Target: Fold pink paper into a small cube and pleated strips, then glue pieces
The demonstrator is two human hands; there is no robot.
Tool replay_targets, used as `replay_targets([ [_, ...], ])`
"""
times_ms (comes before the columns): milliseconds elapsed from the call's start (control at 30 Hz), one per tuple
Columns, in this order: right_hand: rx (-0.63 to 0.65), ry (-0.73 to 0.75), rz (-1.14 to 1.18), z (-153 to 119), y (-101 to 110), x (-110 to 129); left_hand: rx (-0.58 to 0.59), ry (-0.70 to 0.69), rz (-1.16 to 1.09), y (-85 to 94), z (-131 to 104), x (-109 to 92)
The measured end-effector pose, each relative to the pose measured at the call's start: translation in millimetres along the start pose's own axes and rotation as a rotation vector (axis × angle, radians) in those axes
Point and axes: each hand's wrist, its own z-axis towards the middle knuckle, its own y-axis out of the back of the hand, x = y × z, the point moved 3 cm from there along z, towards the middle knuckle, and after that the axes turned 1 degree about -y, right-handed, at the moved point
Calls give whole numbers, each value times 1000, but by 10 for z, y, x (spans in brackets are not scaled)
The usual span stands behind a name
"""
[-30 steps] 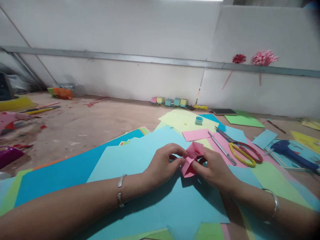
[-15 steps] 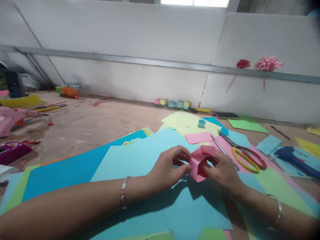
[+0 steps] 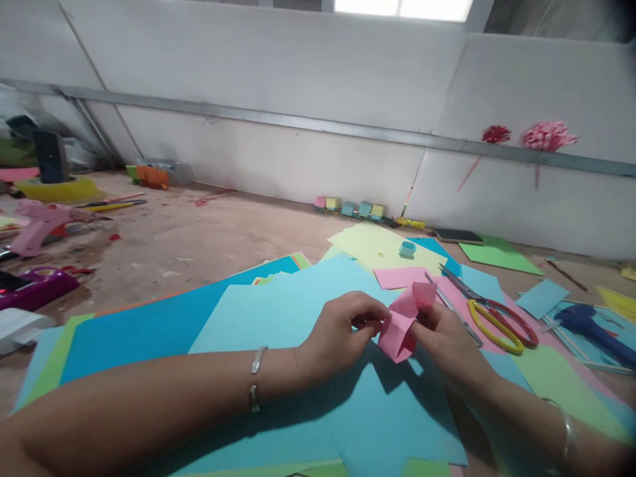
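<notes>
Between my two hands is a folded piece of pink paper (image 3: 400, 324), bent into a small box-like shape with an upright flap at its upper right. My left hand (image 3: 342, 334) pinches its left side with thumb and fingers. On the right side, my right hand (image 3: 450, 341) grips it, some fingers hidden behind the paper. Both hands are just above a light blue paper sheet (image 3: 278, 324). Right of them lie scissors (image 3: 497, 318) with red and yellow handles and a slim metal tool (image 3: 457, 311), on pink paper.
A small light blue paper ring (image 3: 407, 249) rests on pale yellow paper (image 3: 368, 242). Small paper blocks (image 3: 348, 208) line the wall. At left are a pink glue gun (image 3: 37, 228), a purple tape dispenser (image 3: 40, 286) and yellow tape (image 3: 59, 189). A dark blue tool (image 3: 591, 328) lies right.
The pink paper has turned a little, its upper flap now standing more upright and to the right. Both hands keep hold of it. The whole view has shifted slightly.
</notes>
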Motion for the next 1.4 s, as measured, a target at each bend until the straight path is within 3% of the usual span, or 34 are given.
replay_targets([
  [200,9,-25,70,-1,-14,19,42,73,10,-13,1,-36],
  [433,39,45,40,-38,-24,69,55,-10,53,-2,4,-15],
  [500,25,28,46,-23,-19,51,35,49,-45,-5,12,5],
  [600,-19,-1,76,-2,7,11,36,251,-352,-47,16,53],
  [733,-54,48,112,-29,14,-11,260,490,-688,-194,-41,69],
  [800,-38,73,128,-59,-9,-11,379,460,-744,-249,-82,46],
  [867,-18,98,138,-80,-32,-1,423,357,-712,-274,-112,32],
  [1000,-28,98,107,-66,-26,35,370,225,-573,-269,-133,47],
  [1100,-78,52,66,-29,14,34,359,234,-508,-246,-128,35],
  [1233,-148,27,-30,-3,64,-8,258,218,-388,-158,-105,-31],
  [1400,-190,267,-289,-16,109,26,150,269,-445,-58,-62,-48],
])
